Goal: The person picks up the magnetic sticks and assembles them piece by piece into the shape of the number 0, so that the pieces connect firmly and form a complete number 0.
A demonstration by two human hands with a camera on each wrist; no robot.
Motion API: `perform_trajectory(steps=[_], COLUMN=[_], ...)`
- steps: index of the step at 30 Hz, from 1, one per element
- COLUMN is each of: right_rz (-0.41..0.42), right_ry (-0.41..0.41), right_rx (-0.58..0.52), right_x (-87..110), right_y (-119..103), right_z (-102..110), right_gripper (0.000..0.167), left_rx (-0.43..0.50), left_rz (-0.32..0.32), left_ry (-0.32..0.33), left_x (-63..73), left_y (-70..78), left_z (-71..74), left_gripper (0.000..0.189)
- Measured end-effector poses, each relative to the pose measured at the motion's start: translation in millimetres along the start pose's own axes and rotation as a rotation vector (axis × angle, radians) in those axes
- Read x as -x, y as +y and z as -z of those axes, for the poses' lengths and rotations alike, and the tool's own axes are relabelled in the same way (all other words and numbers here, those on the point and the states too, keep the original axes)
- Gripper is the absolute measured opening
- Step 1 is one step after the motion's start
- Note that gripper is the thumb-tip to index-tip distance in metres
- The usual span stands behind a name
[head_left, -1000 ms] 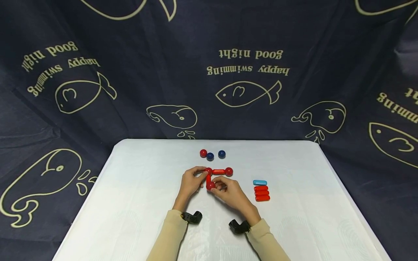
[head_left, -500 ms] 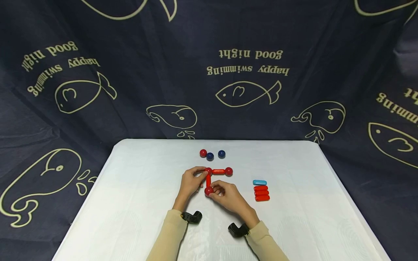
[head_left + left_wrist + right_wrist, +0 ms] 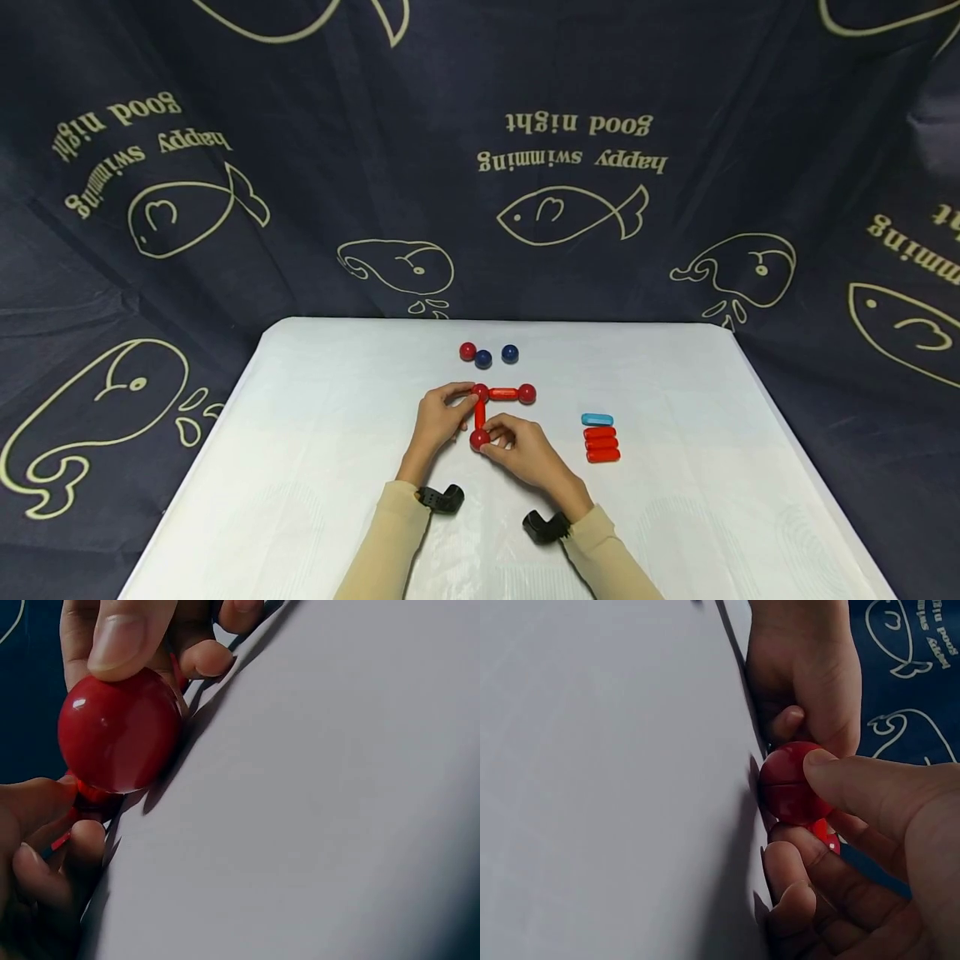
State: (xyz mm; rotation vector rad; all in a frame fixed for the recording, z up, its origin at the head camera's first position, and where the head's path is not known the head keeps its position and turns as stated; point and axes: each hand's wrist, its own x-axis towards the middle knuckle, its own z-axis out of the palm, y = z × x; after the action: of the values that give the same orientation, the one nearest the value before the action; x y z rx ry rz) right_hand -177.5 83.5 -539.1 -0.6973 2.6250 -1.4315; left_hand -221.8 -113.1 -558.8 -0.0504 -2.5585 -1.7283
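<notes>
On the white table a corner-shaped build joins three red balls with two red rods. My left hand point(image 3: 438, 419) pinches the corner ball point(image 3: 481, 392) between thumb and index finger. From that ball one red rod point(image 3: 503, 394) runs right to another red ball point(image 3: 527, 393). A second red rod point(image 3: 480, 413) comes toward me and ends at the near red ball point(image 3: 479, 440). My right hand point(image 3: 527, 451) grips this near ball by thumb and fingers. In the right wrist view the thumb lies over the near ball point(image 3: 791, 784), and the left hand point(image 3: 806, 675) shows behind it.
Beyond the build lie a loose red ball point(image 3: 467, 351) and two dark blue balls point(image 3: 483, 359). Right of my right hand, a light blue rod point(image 3: 597, 420) heads a column of three red rods point(image 3: 601, 444). A dark fish-print cloth point(image 3: 570, 275) hangs behind the table.
My right hand has drawn the near ball a little toward me and left, so the rod behind it now points straighter at me. The left hand stays in place.
</notes>
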Motion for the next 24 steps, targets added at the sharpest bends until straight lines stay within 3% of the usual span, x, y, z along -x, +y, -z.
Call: perform_trajectory(steps=[8,13,24], right_rz=[-0.008,-0.012,-0.019], right_ry=[0.001,0.004,0.024], right_rx=[-0.003,0.013,0.046], right_x=[-1.6,-3.9,-8.0], right_y=[2.5,2.8,2.1], right_z=[0.3,-1.1,-1.5], right_gripper=[0.02,0.02,0.021], left_rx=[0.019,0.086,0.149], left_rz=[0.0,0.019,0.051], left_ry=[-0.091,-0.152,-0.223], left_x=[2.4,5.9,20.5], left_y=[0.8,1.5,-0.6], left_z=[7.1,14.0,23.5], left_gripper=[0.04,0.046,0.048])
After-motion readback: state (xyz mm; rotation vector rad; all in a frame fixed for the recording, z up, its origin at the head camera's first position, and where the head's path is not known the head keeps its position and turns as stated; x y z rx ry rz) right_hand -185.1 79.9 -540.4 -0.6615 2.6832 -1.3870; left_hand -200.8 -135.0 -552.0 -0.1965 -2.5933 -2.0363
